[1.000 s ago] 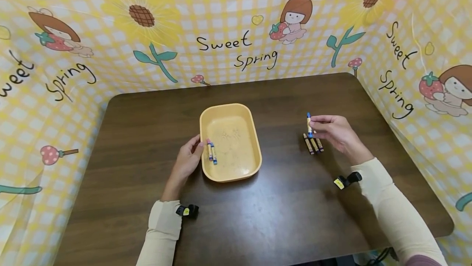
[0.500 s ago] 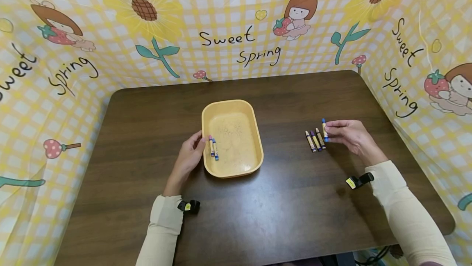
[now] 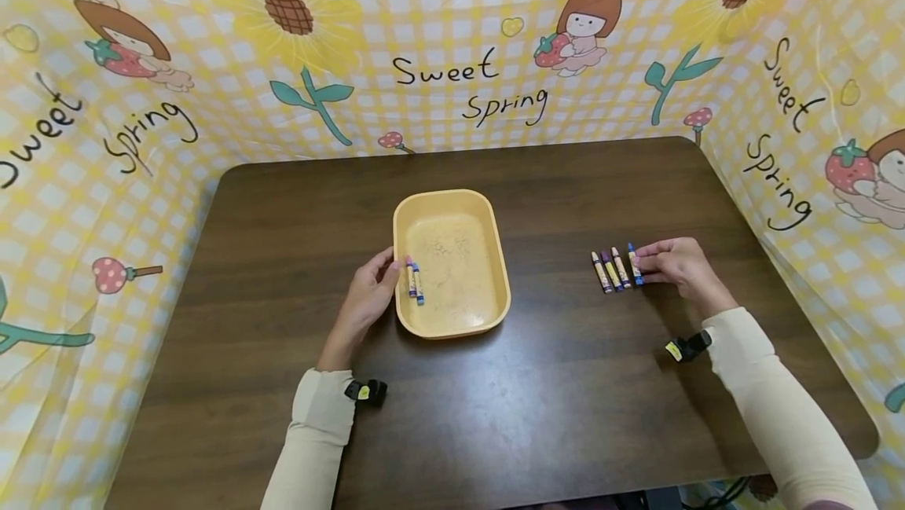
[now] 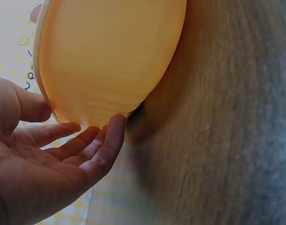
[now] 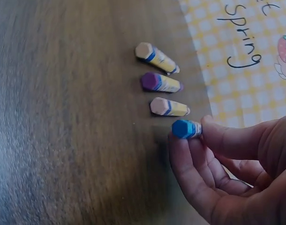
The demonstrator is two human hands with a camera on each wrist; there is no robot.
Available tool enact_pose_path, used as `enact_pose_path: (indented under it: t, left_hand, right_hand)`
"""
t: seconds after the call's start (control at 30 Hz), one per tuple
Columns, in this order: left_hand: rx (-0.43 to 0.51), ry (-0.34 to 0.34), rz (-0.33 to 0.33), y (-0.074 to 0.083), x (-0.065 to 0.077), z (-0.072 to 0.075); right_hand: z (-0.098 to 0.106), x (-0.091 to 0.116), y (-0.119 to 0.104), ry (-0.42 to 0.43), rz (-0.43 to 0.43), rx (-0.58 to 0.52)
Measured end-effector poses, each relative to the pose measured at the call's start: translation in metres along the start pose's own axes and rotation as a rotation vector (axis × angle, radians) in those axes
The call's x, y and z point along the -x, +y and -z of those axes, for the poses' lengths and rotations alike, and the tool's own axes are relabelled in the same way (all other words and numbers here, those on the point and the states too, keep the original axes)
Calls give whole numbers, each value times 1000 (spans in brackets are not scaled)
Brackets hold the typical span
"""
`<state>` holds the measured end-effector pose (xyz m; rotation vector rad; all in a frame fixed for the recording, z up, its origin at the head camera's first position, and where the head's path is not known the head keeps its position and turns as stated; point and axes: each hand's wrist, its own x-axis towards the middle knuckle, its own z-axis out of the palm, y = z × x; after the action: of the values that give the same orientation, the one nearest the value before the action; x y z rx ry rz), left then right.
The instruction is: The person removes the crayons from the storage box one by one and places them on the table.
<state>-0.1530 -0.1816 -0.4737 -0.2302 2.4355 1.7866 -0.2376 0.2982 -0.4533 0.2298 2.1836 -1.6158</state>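
Note:
At the right side of the table, my right hand (image 3: 682, 266) pinches a blue crayon (image 5: 183, 129) between thumb and fingers. It sits at the end of a row with a beige crayon (image 5: 157, 57), a purple crayon (image 5: 162, 82) and a pale pinkish crayon (image 5: 170, 107). My left hand (image 3: 368, 294) holds the left rim of a yellow plastic tray (image 3: 463, 290), its thumb at the rim and fingers against the outer wall. Inside the tray, along its left side, lie a pink-tipped crayon (image 3: 411, 278) and another blue crayon (image 3: 419, 284).
Under everything is a dark brown wooden table (image 3: 537, 400) with rounded corners. A yellow checked cloth (image 3: 438, 15) with printed flowers and figures surrounds its back and sides. Dark cables (image 3: 721, 494) show below the front edge at the right.
My right hand has carried the blue crayon rightward and lowered it to the right end of the row of crayons. The left hand keeps its hold on the tray.

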Motion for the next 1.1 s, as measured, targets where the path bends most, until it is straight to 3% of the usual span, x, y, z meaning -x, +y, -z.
enact_pose_path:
  t: [0.5, 0.87, 1.1]
  left_hand:
    - [9, -9, -4, -2, 1, 1]
    - [-3, 5, -21, 4, -1, 4]
    - [-22, -5, -7, -6, 4, 3]
  right_hand:
    - [-16, 0, -3, 196, 79, 462]
    - [-19, -1, -15, 207, 142, 623]
    - [-23, 5, -7, 206, 172, 752]
